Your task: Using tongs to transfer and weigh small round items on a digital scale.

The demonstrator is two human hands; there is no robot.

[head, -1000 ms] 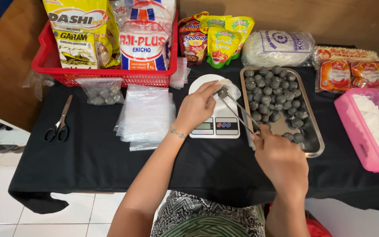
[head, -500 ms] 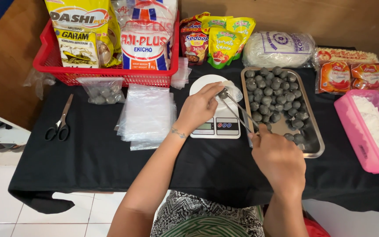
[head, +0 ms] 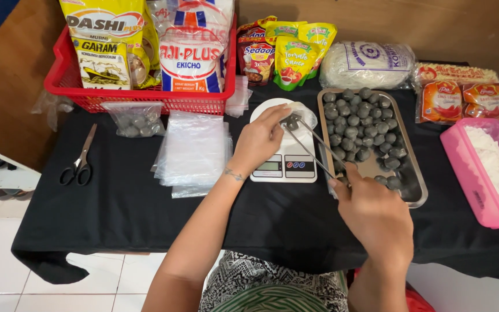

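A pair of metal tongs [head: 313, 144] is gripped by the right hand [head: 376, 216], which is closed around their handle end in the lower right of the frame. The tips of the tongs are held at the mouth of a small clear plastic bag [head: 301, 115], and what appears to be one grey ball is pinched there, though the detail is too small to be sure. The bag is held open by the left hand [head: 258, 138], its fingers curled onto the bag's edge just left of the tongs' tips. The bag is rested on the round white platform of a digital kitchen scale [head: 284, 164], which is set at the centre of the frame on the black-draped desk [head: 145, 219].

Just right of the scale, a metal tray [head: 414, 193] partly filled with grey balls [head: 359, 124] is seen. Left of the scale, a stack of clear plastic bags [head: 194, 147] is laid flat, and a filled bag of grey balls [head: 134, 122] is placed beside it, in front of a red basket [head: 64, 86] of packaged goods in the upper left. Scissors [head: 79, 164] are laid at the left edge of the desk. A pink tub [head: 469, 179] of white powder is placed at the far right.
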